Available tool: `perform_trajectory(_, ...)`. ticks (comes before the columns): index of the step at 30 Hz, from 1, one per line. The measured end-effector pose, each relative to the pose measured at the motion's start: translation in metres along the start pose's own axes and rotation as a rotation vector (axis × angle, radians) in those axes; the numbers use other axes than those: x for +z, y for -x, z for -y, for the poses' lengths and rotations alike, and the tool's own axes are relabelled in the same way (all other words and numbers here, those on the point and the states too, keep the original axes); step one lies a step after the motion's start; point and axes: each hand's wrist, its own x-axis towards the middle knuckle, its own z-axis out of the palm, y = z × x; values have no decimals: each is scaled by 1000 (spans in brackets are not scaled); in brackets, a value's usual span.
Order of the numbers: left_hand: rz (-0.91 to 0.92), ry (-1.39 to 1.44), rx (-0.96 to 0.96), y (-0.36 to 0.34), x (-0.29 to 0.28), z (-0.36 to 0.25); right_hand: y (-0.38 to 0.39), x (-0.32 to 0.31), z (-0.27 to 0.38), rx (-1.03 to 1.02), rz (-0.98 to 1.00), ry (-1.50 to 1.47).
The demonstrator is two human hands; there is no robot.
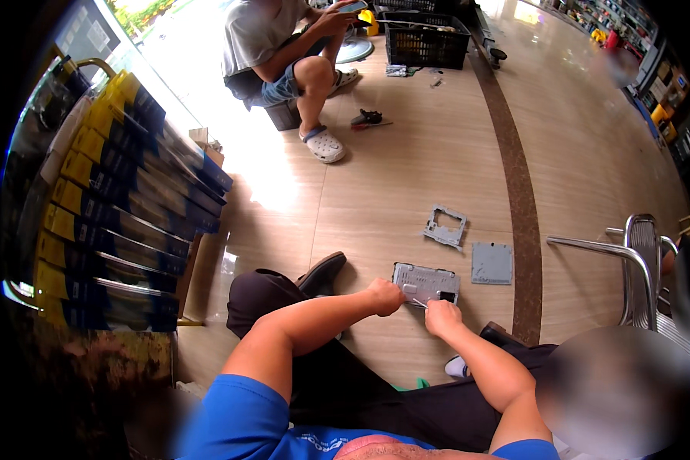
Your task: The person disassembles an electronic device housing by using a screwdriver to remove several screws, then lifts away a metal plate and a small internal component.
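Note:
A grey rectangular plastic housing (427,280) with slots and a black square patch lies in front of me, above my legs. My left hand (386,297) is closed on its left edge. At its lower edge, my right hand (442,316) is closed around a slim tool with a thin light shaft (419,303), whose tip points at the housing; whether it is a screwdriver I cannot tell. Beyond the housing, a grey frame (445,227) with a large opening rests on the tiles. A flat grey square cover (491,264) lies to its right.
Stacked yellow-and-blue boxes (115,207) stand at left. A seated person (272,54) holds a phone ahead, near a black-handled tool (368,118) on the floor. A black crate (427,42) sits farther back. A metal chair (640,264) is at right.

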Motion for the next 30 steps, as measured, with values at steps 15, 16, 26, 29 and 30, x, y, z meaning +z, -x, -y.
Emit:
perform_trajectory(15,211,-184,-89,20,1,-2,-15,2,12,-121,13,-301)
perform_trajectory(16,212,-141,-82,19,4,-2,-17,10,10,-132,37,-301)
perform_trajectory(26,222,-159,-75,12,10,-7,-5,-1,23,-44,-43,-388)
perform_trajectory(29,224,-144,-73,12,8,-6,-10,2,27,-9,-68,-400)
perform_trajectory(30,218,-153,-77,13,8,-6,-11,2,27,6,-33,-409)
